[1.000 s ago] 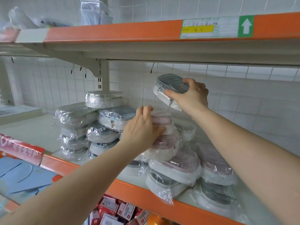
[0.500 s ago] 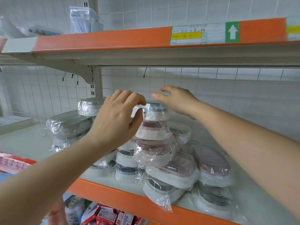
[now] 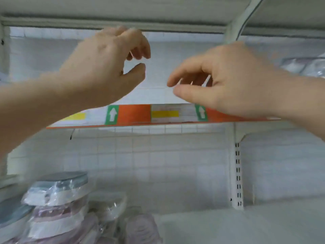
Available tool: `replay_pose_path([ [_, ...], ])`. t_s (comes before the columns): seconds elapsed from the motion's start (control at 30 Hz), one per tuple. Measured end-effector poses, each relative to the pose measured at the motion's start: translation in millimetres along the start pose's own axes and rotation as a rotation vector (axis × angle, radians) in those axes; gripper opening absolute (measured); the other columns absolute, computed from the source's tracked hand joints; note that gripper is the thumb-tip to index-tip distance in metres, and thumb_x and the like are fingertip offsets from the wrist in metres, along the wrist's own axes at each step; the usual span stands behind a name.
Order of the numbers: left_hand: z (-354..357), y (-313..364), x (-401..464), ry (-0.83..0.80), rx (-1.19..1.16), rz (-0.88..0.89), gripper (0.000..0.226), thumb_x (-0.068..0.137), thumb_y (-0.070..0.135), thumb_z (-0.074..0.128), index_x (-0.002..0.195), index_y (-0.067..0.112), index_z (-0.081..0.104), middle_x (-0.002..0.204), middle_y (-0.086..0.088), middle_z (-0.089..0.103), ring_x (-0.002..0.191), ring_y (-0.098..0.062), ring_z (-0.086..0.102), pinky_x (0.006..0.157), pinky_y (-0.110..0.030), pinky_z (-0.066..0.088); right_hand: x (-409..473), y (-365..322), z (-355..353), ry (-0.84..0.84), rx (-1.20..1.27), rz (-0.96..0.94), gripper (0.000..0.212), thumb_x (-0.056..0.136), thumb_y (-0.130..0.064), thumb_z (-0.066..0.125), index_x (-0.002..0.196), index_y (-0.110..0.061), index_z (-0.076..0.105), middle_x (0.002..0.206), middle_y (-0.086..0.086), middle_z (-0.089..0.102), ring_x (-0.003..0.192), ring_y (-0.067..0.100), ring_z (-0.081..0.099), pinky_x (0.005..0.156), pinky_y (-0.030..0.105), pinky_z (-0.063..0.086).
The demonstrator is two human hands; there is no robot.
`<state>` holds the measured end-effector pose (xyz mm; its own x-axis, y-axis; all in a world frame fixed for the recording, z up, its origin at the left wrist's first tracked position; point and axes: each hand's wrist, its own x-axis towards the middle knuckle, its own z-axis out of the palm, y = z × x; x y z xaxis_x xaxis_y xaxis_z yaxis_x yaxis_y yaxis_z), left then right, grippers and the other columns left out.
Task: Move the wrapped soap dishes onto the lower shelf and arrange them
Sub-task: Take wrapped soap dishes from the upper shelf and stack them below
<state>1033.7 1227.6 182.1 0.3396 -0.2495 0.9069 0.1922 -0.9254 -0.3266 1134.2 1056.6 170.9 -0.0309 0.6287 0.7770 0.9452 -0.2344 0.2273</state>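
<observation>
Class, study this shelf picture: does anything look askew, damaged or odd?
The wrapped soap dishes at lower left sit in an uneven, leaning pile, wrap crumpled. Both hands hover empty above the orange shelf edge.

No writing can be read — the orange shelf edge (image 3: 134, 114) carries two price labels (image 3: 173, 113) with yellow bars, their print blurred, and beside each a green sign (image 3: 111, 115) bearing a white up-arrow.
</observation>
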Motion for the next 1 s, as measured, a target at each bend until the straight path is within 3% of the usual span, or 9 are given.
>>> replay_pose_path([
  [0.1,34,27,35,-0.076,-0.053,-0.03,0.024,0.09,0.028,0.053,0.11,0.017,0.057,0.097,0.006,0.045,0.066,-0.011,0.04,0.074,-0.026,0.03,-6,58,-31,0.017,-0.158,0.165,0.027,0.086,-0.035,0.054,0.112,-0.032,0.063,0.083,-0.013,0.061,0.076,0.005,0.052,0.069,0.016,0.034],
  [0.2,65,60,64,-0.196,-0.084,-0.04,0.03,0.088,0.034,0.048,0.115,0.023,0.054,0.103,0.005,0.048,0.08,-0.014,0.044,0.073,-0.025,0.029,-21,117,-60,0.027,-0.304,0.337,0.03,0.089,-0.029,0.056,0.118,-0.029,0.06,0.092,-0.005,0.063,0.088,0.013,0.052,0.078,0.022,0.036],
  [0.3,94,93,92,-0.308,-0.102,-0.038,0.035,0.091,0.04,0.045,0.122,0.025,0.05,0.116,0.004,0.051,0.094,-0.015,0.046,0.078,-0.025,0.032,-44,173,-83,0.061,-0.389,0.513,0.034,0.089,-0.024,0.057,0.122,-0.022,0.059,0.105,0.005,0.065,0.094,0.021,0.052,0.077,0.022,0.032],
  [0.43,130,123,127,-0.439,-0.06,-0.046,0.042,0.092,0.046,0.043,0.13,0.026,0.044,0.128,-0.003,0.047,0.101,-0.019,0.046,0.085,-0.028,0.034,-71,229,-85,0.006,-0.406,0.663,0.039,0.089,-0.028,0.055,0.128,-0.02,0.053,0.117,0.006,0.064,0.111,0.027,0.053,0.082,0.026,0.035],
  [0.53,156,133,152,-0.575,-0.002,-0.057,0.05,0.094,0.044,0.043,0.138,0.024,0.034,0.134,-0.005,0.04,0.117,-0.024,0.045,0.094,-0.031,0.035,-70,252,-71,-0.041,-0.377,0.646,0.044,0.089,-0.031,0.055,0.132,-0.021,0.048,0.116,0.004,0.064,0.111,0.026,0.053,0.086,0.029,0.037],
  [0.73,202,132,189,-0.864,0.117,-0.055,0.072,0.09,0.033,0.055,0.147,0.026,0.013,0.142,-0.005,0.034,0.122,-0.023,0.044,0.096,-0.033,0.037,-13,277,-32,-0.063,-0.288,0.463,0.059,0.087,-0.03,0.058,0.14,-0.021,0.034,0.132,0.008,0.05,0.115,0.028,0.049,0.084,0.031,0.041],
  [0.87,228,135,187,-0.861,0.161,-0.009,0.081,0.083,0.031,0.063,0.147,0.026,0.013,0.135,-0.004,0.043,0.118,-0.024,0.047,0.096,-0.037,0.043,21,296,-10,-0.236,-0.327,0.463,0.078,0.082,-0.028,0.064,0.146,-0.021,0.021,0.137,0.01,0.046,0.118,0.028,0.048,0.098,0.043,0.042],
  [1.0,235,134,187,-0.716,0.433,0.107,0.074,0.082,0.042,0.066,0.14,0.019,0.028,0.115,-0.003,0.055,0.106,-0.024,0.054,0.076,-0.031,0.041,28,310,6,-0.328,-0.397,0.499,0.081,0.076,-0.033,0.073,0.142,-0.014,0.031,0.139,0.009,0.045,0.124,0.028,0.045,0.1,0.04,0.042],
])
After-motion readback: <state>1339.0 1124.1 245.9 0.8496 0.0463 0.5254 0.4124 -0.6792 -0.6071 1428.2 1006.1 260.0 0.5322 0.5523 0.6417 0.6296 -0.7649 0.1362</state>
